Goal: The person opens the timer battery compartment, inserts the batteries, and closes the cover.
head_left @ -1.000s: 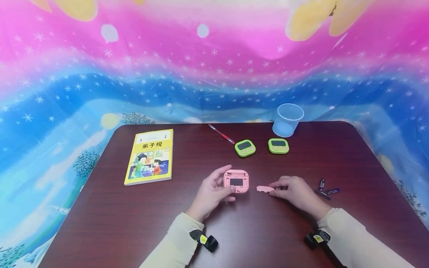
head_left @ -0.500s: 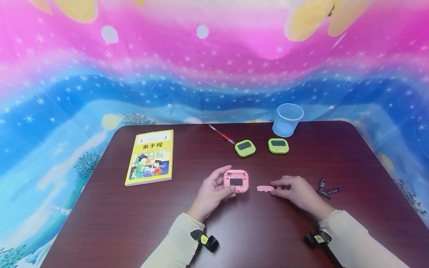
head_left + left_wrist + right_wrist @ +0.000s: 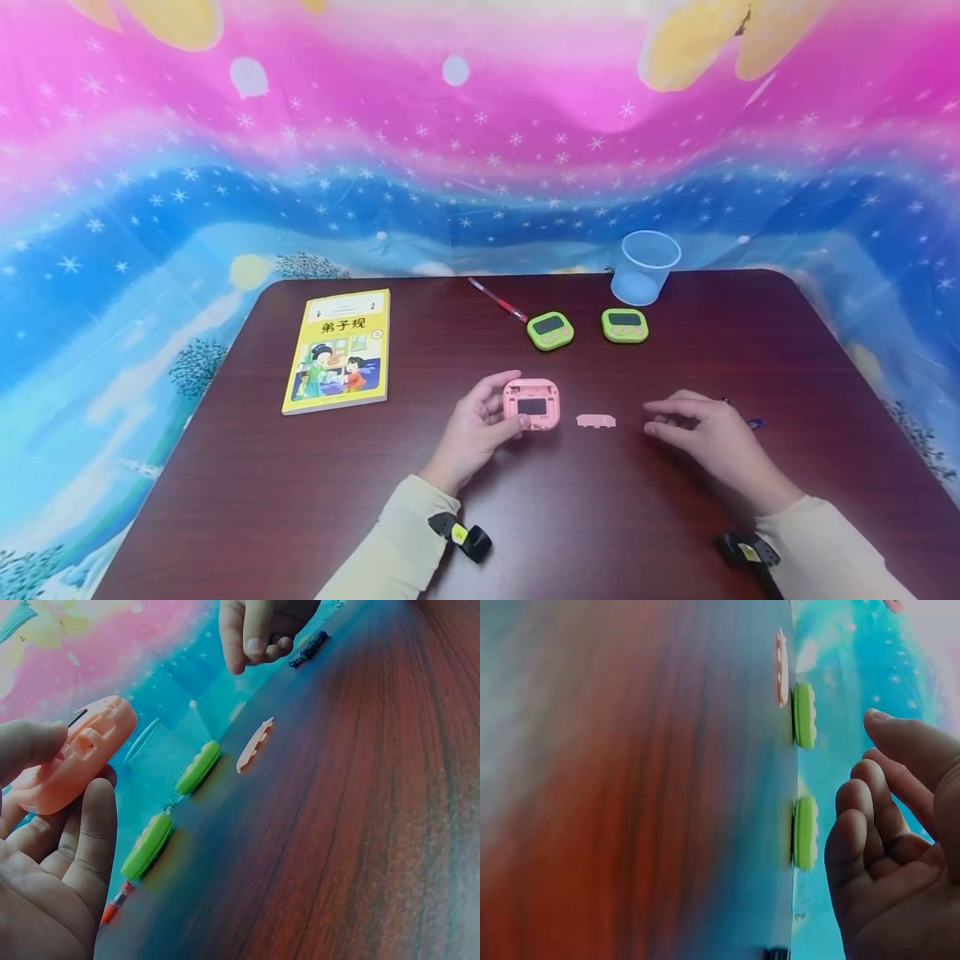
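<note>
While gripped, the pink timer (image 3: 532, 404) shows its open battery compartment.

- Yellow book (image 3: 339, 350), lying flat on the tabletop (image 3: 300, 500): the cover title reads "弟子规" in large dark characters on the upper part of the cover.
- Smaller print above the title and a small round mark beside it: too small to read.
- No other legible text, numbers or brand marks on any item.
</note>
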Demonstrator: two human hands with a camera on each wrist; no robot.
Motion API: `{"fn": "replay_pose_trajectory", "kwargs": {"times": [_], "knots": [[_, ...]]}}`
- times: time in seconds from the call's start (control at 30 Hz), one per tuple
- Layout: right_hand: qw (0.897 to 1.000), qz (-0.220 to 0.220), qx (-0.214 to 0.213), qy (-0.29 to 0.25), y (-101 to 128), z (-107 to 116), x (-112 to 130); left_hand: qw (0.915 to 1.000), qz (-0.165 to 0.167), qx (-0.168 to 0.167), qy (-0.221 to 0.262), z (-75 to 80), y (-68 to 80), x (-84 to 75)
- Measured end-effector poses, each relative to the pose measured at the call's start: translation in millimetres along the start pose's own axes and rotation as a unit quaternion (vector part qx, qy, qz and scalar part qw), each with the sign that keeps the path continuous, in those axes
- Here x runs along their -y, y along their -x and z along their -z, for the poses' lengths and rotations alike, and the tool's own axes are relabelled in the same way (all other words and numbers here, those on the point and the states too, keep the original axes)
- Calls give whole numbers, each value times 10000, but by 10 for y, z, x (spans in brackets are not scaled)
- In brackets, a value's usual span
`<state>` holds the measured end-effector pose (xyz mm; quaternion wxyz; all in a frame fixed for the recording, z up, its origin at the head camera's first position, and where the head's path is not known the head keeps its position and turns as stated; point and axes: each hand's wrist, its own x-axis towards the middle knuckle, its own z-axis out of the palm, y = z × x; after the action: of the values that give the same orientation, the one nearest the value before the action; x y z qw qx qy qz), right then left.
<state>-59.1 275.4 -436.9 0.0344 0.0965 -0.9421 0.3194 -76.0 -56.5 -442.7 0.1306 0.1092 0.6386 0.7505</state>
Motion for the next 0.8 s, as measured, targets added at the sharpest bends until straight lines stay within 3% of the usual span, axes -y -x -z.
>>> {"fn": "replay_pose_trajectory", "kwargs": {"times": [0.37,0.8], "knots": [[9987,20,-482,179,126,209,-236,10000,35,35,-58,-6,-3,22],[9982,-491,-312,117,143,565,-686,9999,11,95,119,-4,-6,39]]}}
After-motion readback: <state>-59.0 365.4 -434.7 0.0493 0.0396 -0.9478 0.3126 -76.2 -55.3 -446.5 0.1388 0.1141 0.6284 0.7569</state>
